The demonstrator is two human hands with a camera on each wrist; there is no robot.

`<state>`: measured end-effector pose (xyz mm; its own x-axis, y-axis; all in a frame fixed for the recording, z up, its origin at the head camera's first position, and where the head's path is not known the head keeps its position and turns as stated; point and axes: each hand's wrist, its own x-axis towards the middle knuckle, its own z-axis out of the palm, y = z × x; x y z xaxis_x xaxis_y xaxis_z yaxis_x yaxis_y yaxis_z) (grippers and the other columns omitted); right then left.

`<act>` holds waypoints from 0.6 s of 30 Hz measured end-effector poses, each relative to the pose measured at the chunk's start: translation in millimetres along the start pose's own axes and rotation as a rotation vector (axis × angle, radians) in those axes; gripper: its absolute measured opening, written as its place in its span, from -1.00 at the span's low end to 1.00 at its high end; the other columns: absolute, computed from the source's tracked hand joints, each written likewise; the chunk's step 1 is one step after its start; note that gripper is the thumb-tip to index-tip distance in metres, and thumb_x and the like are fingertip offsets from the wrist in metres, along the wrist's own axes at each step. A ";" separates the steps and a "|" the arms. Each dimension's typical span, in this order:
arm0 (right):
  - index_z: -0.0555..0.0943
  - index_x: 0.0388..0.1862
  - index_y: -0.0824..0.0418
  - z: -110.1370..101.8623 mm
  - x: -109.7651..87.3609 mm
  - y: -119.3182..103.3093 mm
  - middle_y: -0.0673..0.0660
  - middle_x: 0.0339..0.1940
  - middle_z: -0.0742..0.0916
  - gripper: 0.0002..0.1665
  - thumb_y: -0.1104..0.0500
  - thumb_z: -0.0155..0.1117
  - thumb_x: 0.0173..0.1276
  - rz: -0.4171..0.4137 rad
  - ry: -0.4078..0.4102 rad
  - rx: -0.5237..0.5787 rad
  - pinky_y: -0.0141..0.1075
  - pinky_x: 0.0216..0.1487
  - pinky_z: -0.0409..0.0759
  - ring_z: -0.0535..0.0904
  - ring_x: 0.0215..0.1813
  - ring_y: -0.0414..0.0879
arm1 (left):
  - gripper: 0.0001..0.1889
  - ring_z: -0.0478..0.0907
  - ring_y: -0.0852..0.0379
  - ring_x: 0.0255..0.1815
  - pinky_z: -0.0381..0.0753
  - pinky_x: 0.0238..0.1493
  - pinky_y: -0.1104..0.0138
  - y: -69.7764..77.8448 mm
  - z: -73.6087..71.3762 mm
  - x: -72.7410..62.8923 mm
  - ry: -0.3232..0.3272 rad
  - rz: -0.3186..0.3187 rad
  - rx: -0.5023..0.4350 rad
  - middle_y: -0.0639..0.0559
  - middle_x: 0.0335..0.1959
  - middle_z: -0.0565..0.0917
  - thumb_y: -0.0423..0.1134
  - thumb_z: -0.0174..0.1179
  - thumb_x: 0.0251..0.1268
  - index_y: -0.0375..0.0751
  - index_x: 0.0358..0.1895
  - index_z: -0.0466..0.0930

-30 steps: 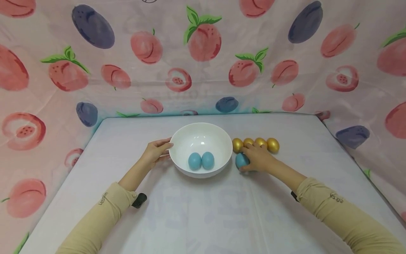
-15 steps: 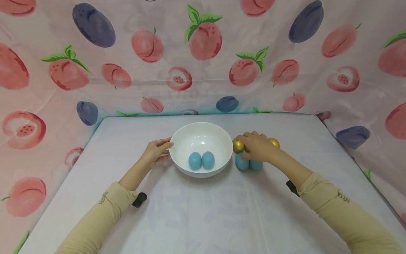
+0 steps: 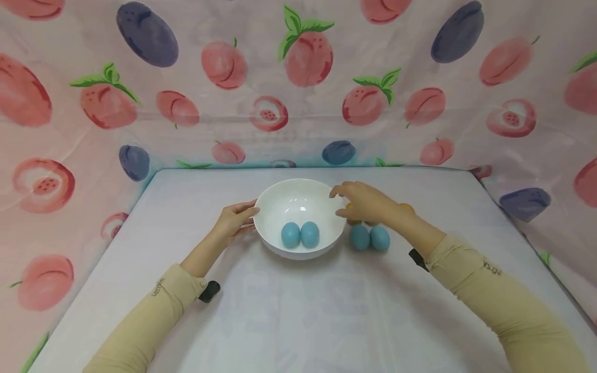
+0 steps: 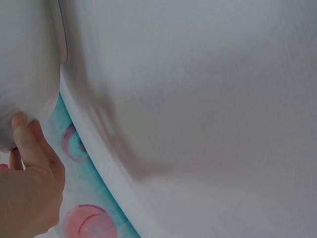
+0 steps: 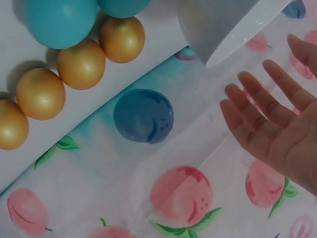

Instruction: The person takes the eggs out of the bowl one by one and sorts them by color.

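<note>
A white bowl [image 3: 322, 201] stands mid-table with two blue eggs [image 3: 300, 234] inside, side by side. My left hand [image 3: 231, 220] grips the bowl's left rim, thumb on top and fingers beneath; the left wrist view shows these fingers [image 4: 30, 144] against the bowl's side. By the bowl's right rim hovers my right hand [image 3: 366, 202], fingers spread and bent, holding nothing. In the right wrist view that hand's palm [image 5: 290, 134] faces the camera, apart from the bowl. Beneath it, two more blue eggs [image 3: 370, 238] lie on the table before a row of several golden eggs [image 5: 81, 64], partly hidden in the head view.
A white cloth covers the table [image 3: 298, 311]. Behind it and at both sides hangs a fruit-patterned curtain [image 3: 308, 129]. Dark devices [image 3: 209, 291] sit under both wrists.
My right hand has let go of a blue egg, lifted over the golden eggs and moved left to the bowl's right rim. The left hand keeps its grip on the bowl.
</note>
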<state>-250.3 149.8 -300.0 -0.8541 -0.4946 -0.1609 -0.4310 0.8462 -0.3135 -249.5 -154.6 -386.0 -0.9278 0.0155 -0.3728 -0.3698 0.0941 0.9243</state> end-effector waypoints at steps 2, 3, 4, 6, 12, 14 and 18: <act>0.47 0.21 0.20 -0.5 5.8 -3.5 0.26 0.14 0.58 -0.47 0.08 0.29 0.28 0.026 -0.019 0.050 0.00 0.19 0.56 0.48 0.12 0.13 | -0.48 0.62 0.33 -0.37 0.71 -0.18 0.44 0.1 0.7 0.7 -0.001 0.007 -0.002 -0.26 0.30 0.42 -0.19 0.14 0.33 -0.21 0.33 0.35; 0.47 0.22 0.20 0.0 8.9 -4.9 0.26 0.14 0.58 -0.46 0.07 0.29 0.29 0.034 -0.023 0.073 -0.02 0.19 0.57 0.49 0.12 0.13 | -0.49 0.62 0.33 -0.37 0.71 -0.19 0.45 0.1 0.9 0.9 -0.002 0.011 -0.003 -0.26 0.29 0.42 -0.20 0.14 0.33 -0.21 0.33 0.35; 0.47 0.21 0.20 1.1 12.1 -6.0 0.26 0.13 0.59 -0.47 0.06 0.28 0.29 0.032 -0.024 0.092 -0.03 0.17 0.58 0.50 0.12 0.13 | -0.49 0.62 0.33 -0.38 0.71 -0.21 0.46 0.1 1.4 1.2 -0.001 0.014 -0.004 -0.26 0.29 0.42 -0.20 0.14 0.33 -0.22 0.33 0.35; 0.48 0.19 0.23 4.0 18.3 -8.3 0.29 0.10 0.60 -0.48 0.07 0.28 0.30 0.026 -0.023 0.134 -0.07 0.14 0.61 0.52 0.08 0.13 | -0.49 0.62 0.33 -0.38 0.71 -0.22 0.46 -0.1 1.6 1.3 0.001 0.018 -0.002 -0.26 0.29 0.43 -0.20 0.14 0.34 -0.22 0.32 0.35; 0.49 0.17 0.28 14.4 32.0 -17.1 0.31 0.07 0.62 -0.48 0.07 0.28 0.29 0.026 -0.068 0.186 -0.11 0.10 0.64 0.53 0.07 0.13 | -0.50 0.63 0.33 -0.38 0.71 -0.19 0.44 -0.7 1.4 0.5 0.004 0.020 -0.001 -0.26 0.29 0.43 -0.20 0.14 0.34 -0.23 0.32 0.36; 0.49 0.15 0.28 17.5 34.2 -20.2 0.30 0.05 0.63 -0.49 0.07 0.29 0.28 0.021 -0.082 0.175 -0.13 0.09 0.64 0.52 0.08 0.12 | -0.50 0.63 0.33 -0.37 0.72 -0.19 0.43 -1.0 1.1 0.6 0.005 0.020 0.001 -0.26 0.28 0.44 -0.20 0.14 0.33 -0.22 0.31 0.36; 0.52 0.10 0.27 21.5 37.0 -27.3 0.28 0.00 0.64 -0.53 0.08 0.30 0.27 0.004 -0.113 0.135 -0.18 0.03 0.63 0.53 0.01 0.07 | -0.50 0.63 0.32 -0.35 0.71 -0.16 0.44 -1.0 -0.1 0.3 0.004 0.029 0.015 -0.27 0.28 0.44 -0.20 0.13 0.34 -0.22 0.32 0.36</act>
<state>-263.9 104.1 -317.5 -0.8143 -0.5170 -0.2641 -0.3782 0.8175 -0.4343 -249.4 -154.8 -387.0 -0.9383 0.0150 -0.3456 -0.3420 0.1090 0.9334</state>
